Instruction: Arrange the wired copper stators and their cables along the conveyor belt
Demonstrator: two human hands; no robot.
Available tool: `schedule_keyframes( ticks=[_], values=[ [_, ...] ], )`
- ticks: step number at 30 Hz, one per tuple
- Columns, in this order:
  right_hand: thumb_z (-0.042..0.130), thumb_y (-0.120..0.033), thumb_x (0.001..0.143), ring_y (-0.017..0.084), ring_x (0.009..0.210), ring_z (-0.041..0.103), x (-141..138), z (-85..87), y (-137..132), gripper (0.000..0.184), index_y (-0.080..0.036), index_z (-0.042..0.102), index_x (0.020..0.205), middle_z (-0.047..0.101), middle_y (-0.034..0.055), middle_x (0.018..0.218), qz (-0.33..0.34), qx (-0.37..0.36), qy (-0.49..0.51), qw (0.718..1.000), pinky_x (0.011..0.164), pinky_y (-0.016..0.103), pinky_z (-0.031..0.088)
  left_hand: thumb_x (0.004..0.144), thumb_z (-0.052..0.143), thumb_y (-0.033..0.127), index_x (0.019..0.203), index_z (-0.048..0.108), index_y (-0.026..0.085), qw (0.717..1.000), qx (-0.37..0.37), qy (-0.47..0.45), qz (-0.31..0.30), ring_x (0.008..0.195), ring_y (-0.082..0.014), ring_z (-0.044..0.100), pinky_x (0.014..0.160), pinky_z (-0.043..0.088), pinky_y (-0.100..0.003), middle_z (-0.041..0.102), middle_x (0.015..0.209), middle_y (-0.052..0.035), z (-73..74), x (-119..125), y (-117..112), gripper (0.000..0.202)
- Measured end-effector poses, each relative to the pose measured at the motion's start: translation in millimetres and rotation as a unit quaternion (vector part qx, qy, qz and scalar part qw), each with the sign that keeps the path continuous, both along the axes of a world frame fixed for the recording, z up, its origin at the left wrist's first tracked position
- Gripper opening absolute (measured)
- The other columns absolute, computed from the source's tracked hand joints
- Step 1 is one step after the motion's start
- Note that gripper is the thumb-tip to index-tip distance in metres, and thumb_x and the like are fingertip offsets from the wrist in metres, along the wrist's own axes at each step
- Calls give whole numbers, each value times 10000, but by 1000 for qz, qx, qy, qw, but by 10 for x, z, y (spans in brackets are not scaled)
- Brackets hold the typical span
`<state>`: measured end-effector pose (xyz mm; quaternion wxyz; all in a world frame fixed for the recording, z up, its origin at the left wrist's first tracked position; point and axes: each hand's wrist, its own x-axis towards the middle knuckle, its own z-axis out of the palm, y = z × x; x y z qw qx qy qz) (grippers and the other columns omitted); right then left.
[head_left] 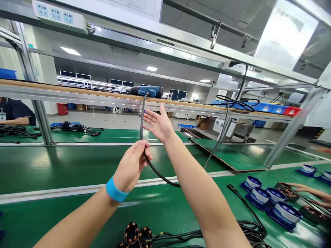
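My left hand (pixel 133 165), with a blue wristband, pinches a thick black cable (pixel 141 117) that hangs down from a blue power tool (pixel 148 91) lying on the wooden shelf (pixel 77 92) above the bench. The cable curves down past my hand toward the green belt. My right hand (pixel 159 124) is raised just below the tool with its fingers spread, holding nothing, a little right of the cable.
Green conveyor belt (pixel 64 165) runs across. Copper-wound stators (pixel 136 236) with black wire bundles (pixel 248 229) lie at the near edge. Blue-and-white spools (pixel 271 199) sit right, where another person's hand (pixel 310 191) reaches. A seated person (pixel 14 112) is far left.
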<state>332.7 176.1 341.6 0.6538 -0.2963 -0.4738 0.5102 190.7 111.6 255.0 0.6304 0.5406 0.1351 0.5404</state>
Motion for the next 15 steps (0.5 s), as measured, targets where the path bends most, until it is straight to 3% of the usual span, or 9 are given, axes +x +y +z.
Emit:
schedule_keyframes(
  ticks=[2, 4, 6, 9, 10, 12, 14, 15],
  values=[
    [304, -776, 969, 245, 1140, 606, -142, 130, 49, 703, -155, 586, 1139, 640, 132, 1192, 31, 6, 69, 997, 919, 446, 587, 818, 747, 620, 888, 634, 224, 999, -25, -15, -36, 636, -113, 511, 527, 380, -192, 523, 691, 3, -52, -106, -286, 417],
    [267, -793, 960, 260, 1100, 613, -241, 266, 58, 741, -135, 557, 1141, 639, 145, 1098, 46, 22, 132, 990, 908, 494, 599, 854, 715, 610, 836, 641, 229, 996, -49, -24, -76, 625, -111, 506, 552, 396, -197, 533, 670, -4, -225, -174, -569, 388],
    [267, -743, 984, 256, 1032, 627, -305, 394, 6, 693, -125, 544, 1129, 634, 129, 984, 51, 41, 170, 983, 886, 496, 613, 874, 684, 616, 797, 654, 228, 989, -83, -19, -118, 642, -123, 538, 581, 421, -213, 570, 670, -23, -507, -197, -821, 397],
    [386, -414, 1037, 196, 909, 642, -390, 471, -228, 339, -122, 550, 1093, 624, 73, 887, 52, 34, 184, 981, 841, 389, 628, 829, 702, 661, 838, 711, 233, 973, -161, 20, -165, 846, -192, 642, 705, 506, -266, 665, 815, -85, -1043, -177, -1093, 428],
    [418, -276, 1010, 172, 883, 641, -422, 441, -350, 219, -121, 555, 1082, 626, 60, 887, 46, 28, 186, 981, 817, 336, 624, 814, 711, 670, 925, 737, 248, 967, -188, 41, -165, 979, -223, 654, 780, 530, -291, 690, 958, -108, -1227, -172, -1158, 438],
    [442, -100, 923, 138, 867, 635, -475, 278, -661, 200, -127, 567, 1077, 636, 49, 934, 30, 31, 180, 983, 752, 252, 600, 836, 687, 667, 1184, 701, 322, 962, -218, 85, -139, 1211, -261, 600, 920, 539, -341, 608, 1318, -108, -1578, -204, -1269, 491],
    [462, -111, 914, 132, 844, 625, -480, -13, -1057, 217, -162, 578, 1091, 630, 39, 976, 12, 51, 132, 990, 668, 224, 570, 896, 642, 619, 1368, 551, 444, 972, -172, 128, -100, 1269, -258, 574, 949, 547, -362, 474, 1494, -65, -1875, -319, -1375, 512],
    [478, -187, 948, 139, 817, 617, -452, -196, -1283, 178, -190, 581, 1094, 620, 34, 973, -1, 56, 92, 994, 629, 230, 556, 925, 619, 581, 1407, 484, 484, 978, -112, 155, -82, 1239, -249, 592, 929, 560, -361, 464, 1501, -59, -1993, -409, -1429, 511]
  ],
)
